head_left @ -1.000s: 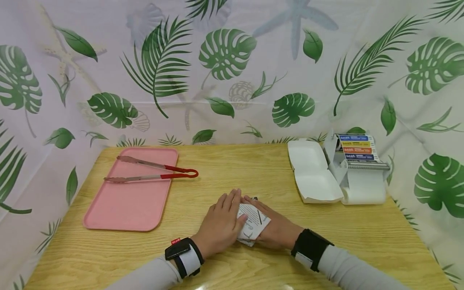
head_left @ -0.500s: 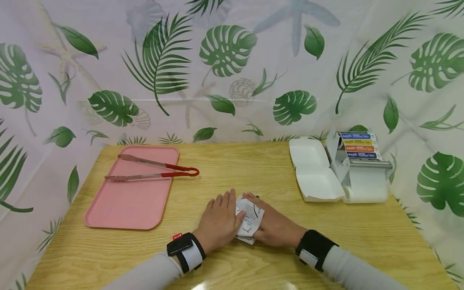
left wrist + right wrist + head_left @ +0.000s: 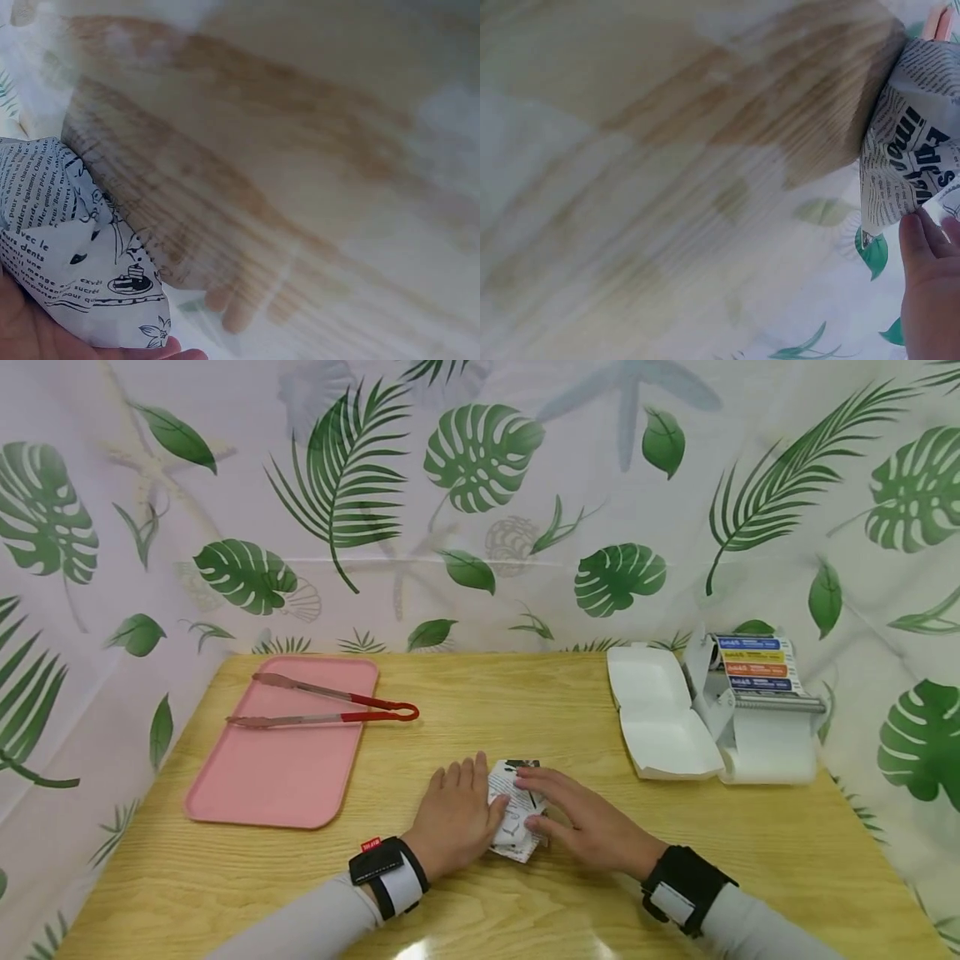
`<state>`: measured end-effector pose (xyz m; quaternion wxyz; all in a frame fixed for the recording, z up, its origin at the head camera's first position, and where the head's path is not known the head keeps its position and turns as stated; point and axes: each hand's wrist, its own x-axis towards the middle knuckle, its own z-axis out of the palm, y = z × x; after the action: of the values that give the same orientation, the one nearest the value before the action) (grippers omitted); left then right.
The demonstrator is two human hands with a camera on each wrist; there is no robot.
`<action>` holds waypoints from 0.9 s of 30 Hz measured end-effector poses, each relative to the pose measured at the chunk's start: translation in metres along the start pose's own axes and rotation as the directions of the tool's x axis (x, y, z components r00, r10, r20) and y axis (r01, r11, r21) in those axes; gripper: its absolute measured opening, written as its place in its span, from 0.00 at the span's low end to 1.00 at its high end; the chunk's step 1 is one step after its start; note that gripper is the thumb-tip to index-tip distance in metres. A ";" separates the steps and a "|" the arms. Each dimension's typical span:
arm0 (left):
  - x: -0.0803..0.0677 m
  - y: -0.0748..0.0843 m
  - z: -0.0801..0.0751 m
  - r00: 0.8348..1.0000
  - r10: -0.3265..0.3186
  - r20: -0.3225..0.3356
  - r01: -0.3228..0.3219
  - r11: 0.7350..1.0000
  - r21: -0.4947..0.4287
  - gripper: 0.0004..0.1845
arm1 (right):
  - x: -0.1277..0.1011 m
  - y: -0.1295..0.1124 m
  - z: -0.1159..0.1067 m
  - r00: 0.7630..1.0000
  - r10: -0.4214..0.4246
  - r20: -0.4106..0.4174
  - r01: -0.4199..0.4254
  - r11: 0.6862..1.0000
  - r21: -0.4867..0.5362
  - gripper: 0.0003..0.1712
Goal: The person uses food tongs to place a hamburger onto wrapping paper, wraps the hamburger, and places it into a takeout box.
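Your right hand (image 3: 592, 825) has slid up over the printed paper packet (image 3: 515, 814) and now lies flat on it, while your left hand (image 3: 455, 817) presses its side, flattening the fold at the tabletop (image 3: 525, 710) centre.

Red-handled metal tongs (image 3: 330, 707) lie across a pink plastic tray (image 3: 281, 768); an open white clamshell box (image 3: 663, 722) sits far right

Head view high, facing forward-down over table (image 3: 525, 710); wrist views very close, sharing printed paper (image 3: 516, 810) with it.
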<state>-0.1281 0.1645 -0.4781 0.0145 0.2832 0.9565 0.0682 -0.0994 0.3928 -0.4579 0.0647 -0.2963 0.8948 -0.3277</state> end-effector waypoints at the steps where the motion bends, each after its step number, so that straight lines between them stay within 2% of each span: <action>1: 0.000 -0.001 0.000 1.000 -0.004 0.004 0.004 1.000 -0.013 0.37 | 0.000 0.000 0.000 1.000 -0.017 0.004 0.017 0.999 -0.028 0.29; 3: -0.001 -0.002 -0.001 1.000 -0.012 0.013 0.013 0.999 -0.038 0.37 | 0.001 0.001 0.000 0.999 -0.041 0.019 0.043 0.994 -0.100 0.25; 6: -0.002 -0.005 0.000 1.000 -0.019 0.018 0.020 0.997 -0.072 0.37 | 0.001 0.004 0.001 0.997 -0.073 0.030 0.077 0.982 -0.171 0.24; 13: -0.001 -0.007 0.003 1.000 -0.015 -0.006 0.014 0.999 -0.036 0.38 | 0.001 0.006 0.000 0.998 -0.037 0.049 0.045 0.981 -0.188 0.27; 15: -0.001 -0.008 0.004 1.000 0.010 -0.019 -0.011 1.000 -0.028 0.38 | 0.001 0.006 0.001 0.998 -0.024 0.063 0.036 0.981 -0.192 0.27; 18: -0.002 -0.011 0.004 0.996 0.089 -0.020 -0.089 0.996 -0.012 0.40 | -0.001 0.006 0.002 0.997 -0.021 0.072 0.035 0.979 -0.202 0.27; 22: -0.004 -0.015 0.000 0.979 0.200 0.034 -0.200 0.980 -0.007 0.43 | -0.003 0.007 0.002 0.997 -0.024 0.077 0.039 0.979 -0.202 0.28; 27: -0.004 -0.014 -0.007 0.966 0.244 0.080 -0.244 0.970 -0.016 0.45 | -0.004 0.006 0.000 0.997 -0.011 0.070 0.025 0.979 -0.203 0.29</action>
<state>-0.1325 0.1493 -0.4731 0.0456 0.4013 0.9128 0.0606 -0.0988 0.3989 -0.4626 0.0617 -0.3204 0.9182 -0.2247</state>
